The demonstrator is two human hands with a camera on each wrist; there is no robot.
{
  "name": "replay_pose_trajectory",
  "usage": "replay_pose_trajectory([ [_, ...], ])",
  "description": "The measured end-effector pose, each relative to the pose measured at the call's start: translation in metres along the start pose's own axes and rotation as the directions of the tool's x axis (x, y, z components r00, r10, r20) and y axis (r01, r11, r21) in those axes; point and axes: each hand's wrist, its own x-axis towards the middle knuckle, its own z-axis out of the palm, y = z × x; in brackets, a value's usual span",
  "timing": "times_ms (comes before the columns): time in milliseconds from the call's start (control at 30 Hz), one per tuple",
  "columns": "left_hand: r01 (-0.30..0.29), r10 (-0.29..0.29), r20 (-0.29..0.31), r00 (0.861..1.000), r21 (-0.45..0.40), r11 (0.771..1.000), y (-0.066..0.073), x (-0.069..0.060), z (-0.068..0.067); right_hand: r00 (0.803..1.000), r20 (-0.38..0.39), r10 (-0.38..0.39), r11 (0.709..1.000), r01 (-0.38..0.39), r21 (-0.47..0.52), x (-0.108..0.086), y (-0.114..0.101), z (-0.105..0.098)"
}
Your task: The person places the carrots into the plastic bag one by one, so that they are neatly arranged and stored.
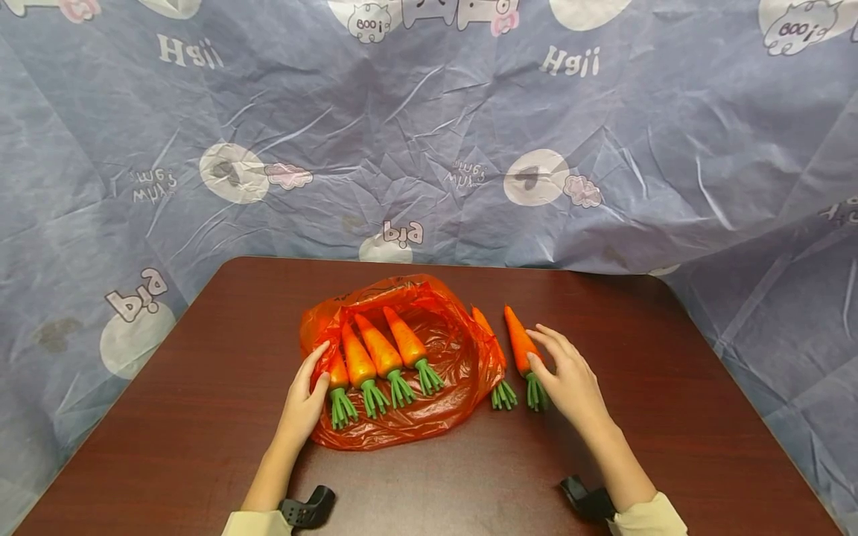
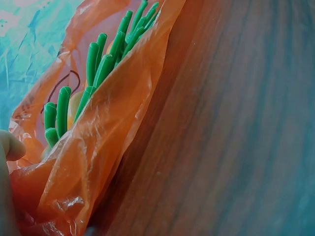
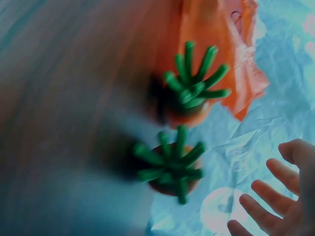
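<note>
A red plastic bag (image 1: 429,417) lies on the table with its mouth spread wide, and several orange carrots (image 1: 378,350) with green stem stubs rest side by side in it. My left hand (image 1: 303,398) grips the bag's left edge between thumb and fingers; the left wrist view shows the thumb (image 2: 12,147) against the film. Outside the bag on the right, one carrot (image 1: 503,394) is partly covered by the bag's side. Another carrot (image 1: 519,339) lies a little farther right. Beside it hovers my right hand (image 1: 570,380), fingers spread and holding nothing, as the right wrist view confirms.
The dark reddish-brown table (image 1: 657,357) extends around the bag on all sides. Behind it hangs a wrinkled grey-blue printed cloth (image 1: 415,134). Black bands (image 1: 308,510) sit on both wrists.
</note>
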Motion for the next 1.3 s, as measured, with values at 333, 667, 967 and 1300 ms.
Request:
replay_pose_trajectory([
  [333,-0.003,0.003,0.001,1.000,-0.010,1.000,-0.018,0.002,0.002,0.983,0.165,0.076,0.997,-0.074,-0.014,0.006,0.021,0.011],
  [667,0.013,-0.013,0.005,1.000,-0.016,1.000,-0.017,0.002,0.002,0.966,0.255,0.033,0.999,-0.036,0.007,0.013,0.035,0.023],
  [967,0.013,-0.013,0.002,1.000,-0.019,1.000,-0.017,0.002,0.002,0.971,0.240,-0.008,1.000,0.002,0.026,0.017,0.041,0.030],
  [1300,0.003,-0.003,-0.001,1.000,-0.003,1.000,-0.019,0.003,0.002,0.968,0.251,0.006,0.999,-0.015,0.033,0.016,0.040,0.033],
])
